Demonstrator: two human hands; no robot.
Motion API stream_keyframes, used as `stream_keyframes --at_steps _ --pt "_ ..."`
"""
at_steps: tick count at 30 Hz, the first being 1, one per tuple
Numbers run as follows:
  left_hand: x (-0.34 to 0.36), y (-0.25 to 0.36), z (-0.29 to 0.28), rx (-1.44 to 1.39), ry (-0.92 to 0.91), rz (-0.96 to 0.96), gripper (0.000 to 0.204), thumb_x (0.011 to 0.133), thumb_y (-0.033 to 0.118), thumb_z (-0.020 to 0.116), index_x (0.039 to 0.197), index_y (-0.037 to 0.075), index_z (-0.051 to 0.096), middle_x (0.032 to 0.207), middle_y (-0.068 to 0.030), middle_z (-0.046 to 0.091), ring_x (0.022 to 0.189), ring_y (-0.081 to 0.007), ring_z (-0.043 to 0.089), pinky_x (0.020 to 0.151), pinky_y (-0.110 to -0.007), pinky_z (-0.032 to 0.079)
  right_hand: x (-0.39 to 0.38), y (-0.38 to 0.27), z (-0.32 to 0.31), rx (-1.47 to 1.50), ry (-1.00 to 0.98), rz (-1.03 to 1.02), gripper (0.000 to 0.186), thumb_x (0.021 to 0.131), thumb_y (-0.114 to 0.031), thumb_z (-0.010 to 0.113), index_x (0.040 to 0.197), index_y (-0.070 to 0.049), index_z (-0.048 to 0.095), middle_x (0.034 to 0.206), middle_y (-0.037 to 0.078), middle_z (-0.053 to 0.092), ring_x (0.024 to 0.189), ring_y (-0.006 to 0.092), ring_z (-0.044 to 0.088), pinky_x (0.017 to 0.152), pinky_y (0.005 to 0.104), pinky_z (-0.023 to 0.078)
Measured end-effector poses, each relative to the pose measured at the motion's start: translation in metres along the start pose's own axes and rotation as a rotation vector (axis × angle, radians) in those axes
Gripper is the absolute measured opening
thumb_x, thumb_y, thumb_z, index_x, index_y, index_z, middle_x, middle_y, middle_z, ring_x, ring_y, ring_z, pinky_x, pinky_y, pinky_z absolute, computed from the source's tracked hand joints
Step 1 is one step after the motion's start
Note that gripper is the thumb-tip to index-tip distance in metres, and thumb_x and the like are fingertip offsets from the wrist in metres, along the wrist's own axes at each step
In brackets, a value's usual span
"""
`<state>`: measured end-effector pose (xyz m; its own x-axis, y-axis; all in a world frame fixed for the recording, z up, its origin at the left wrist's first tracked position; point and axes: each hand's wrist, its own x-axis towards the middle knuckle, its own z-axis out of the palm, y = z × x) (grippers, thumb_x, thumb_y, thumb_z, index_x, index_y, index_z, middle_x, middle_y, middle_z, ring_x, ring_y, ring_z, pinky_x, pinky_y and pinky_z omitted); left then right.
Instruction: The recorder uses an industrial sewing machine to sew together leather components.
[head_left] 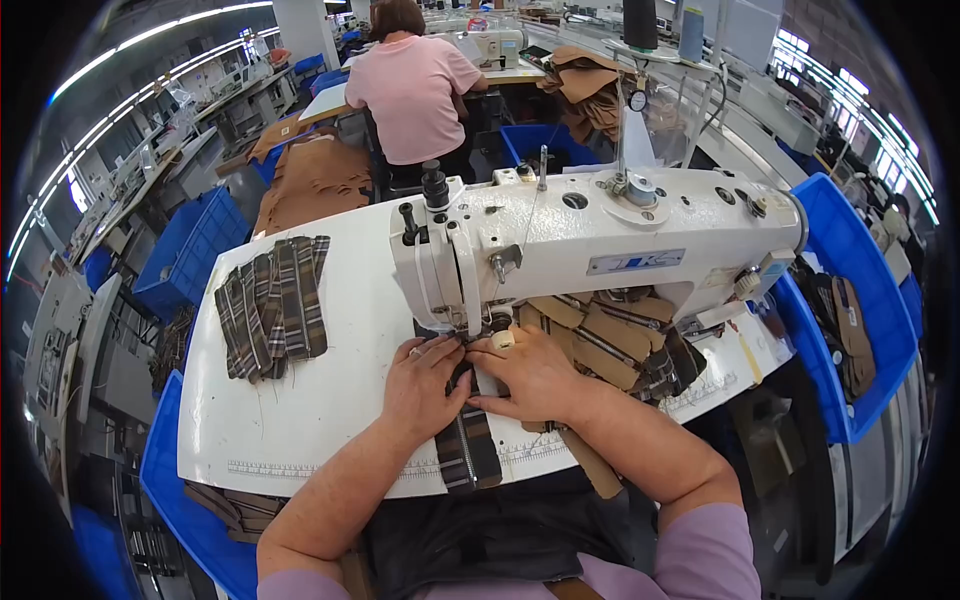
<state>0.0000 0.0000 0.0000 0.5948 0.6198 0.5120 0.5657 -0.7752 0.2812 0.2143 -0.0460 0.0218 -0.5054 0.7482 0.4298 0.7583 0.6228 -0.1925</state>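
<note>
At the needle end of a white sewing machine (620, 235), both my hands rest on a dark plaid fabric strip (465, 455). A zipper runs along its length, and the strip hangs past the table's front edge. My left hand (425, 390) lies on the strip's left side, fingers stretched toward the presser foot and thumb apart. From the right, my right hand (535, 375) presses beside it, fingers pointing left, thumb spread below; one finger wears a pale band (503, 341). Neither hand is wrapped round anything. My fingertips partly hide the cloth under the needle.
Plaid pieces (275, 305) lie stacked on the table's left. Brown zippered pieces (605, 345) heap beneath the machine arm. Blue bins stand at right (855, 310) and lower left (165, 480). A person in a pink shirt (415, 95) sits ahead, beside brown material (315, 180).
</note>
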Motion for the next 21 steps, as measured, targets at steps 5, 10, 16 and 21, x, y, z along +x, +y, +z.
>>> stream_keyframes --at_steps 5,10,16,21 --pt "-0.003 0.008 0.005 0.020 0.018 0.008 0.035 0.081 0.019 0.075 0.110 0.000 0.075 0.121 -0.0118 0.072 0.115 -0.0258 0.067 0.106 -0.045 0.045 -0.006 -0.001 -0.005 0.003 -0.032 0.007 0.052 0.082 -0.043 0.077 0.115 -0.004 0.069 0.120 0.008 0.069 0.104 0.0291 0.066 0.092 0.0429 0.048" --pt "0.000 0.003 0.002 -0.009 0.010 0.016 0.036 0.081 0.020 0.075 0.111 0.000 0.075 0.121 -0.0114 0.072 0.114 -0.0256 0.067 0.105 -0.044 0.047 -0.001 0.000 -0.002 -0.006 0.030 -0.018 0.051 0.080 -0.044 0.077 0.112 -0.005 0.071 0.109 0.006 0.068 0.100 0.0275 0.063 0.087 0.0413 0.047" --pt "0.001 0.003 -0.004 -0.016 -0.019 -0.005 0.036 0.083 0.021 0.073 0.112 -0.001 0.074 0.122 -0.0124 0.071 0.116 -0.0251 0.066 0.105 -0.041 0.047 0.002 -0.002 0.000 0.013 0.067 -0.026 0.050 0.080 -0.046 0.077 0.110 -0.006 0.072 0.099 0.005 0.068 0.097 0.0261 0.060 0.083 0.0399 0.046" --pt "0.000 0.002 -0.004 -0.020 -0.032 -0.016 0.036 0.086 0.022 0.070 0.113 -0.002 0.073 0.123 -0.0136 0.070 0.119 -0.0256 0.064 0.106 -0.041 0.046 0.003 -0.003 -0.003 0.001 0.058 -0.033 0.049 0.081 -0.045 0.076 0.111 -0.006 0.072 0.100 0.005 0.068 0.097 0.0263 0.060 0.083 0.0404 0.047"
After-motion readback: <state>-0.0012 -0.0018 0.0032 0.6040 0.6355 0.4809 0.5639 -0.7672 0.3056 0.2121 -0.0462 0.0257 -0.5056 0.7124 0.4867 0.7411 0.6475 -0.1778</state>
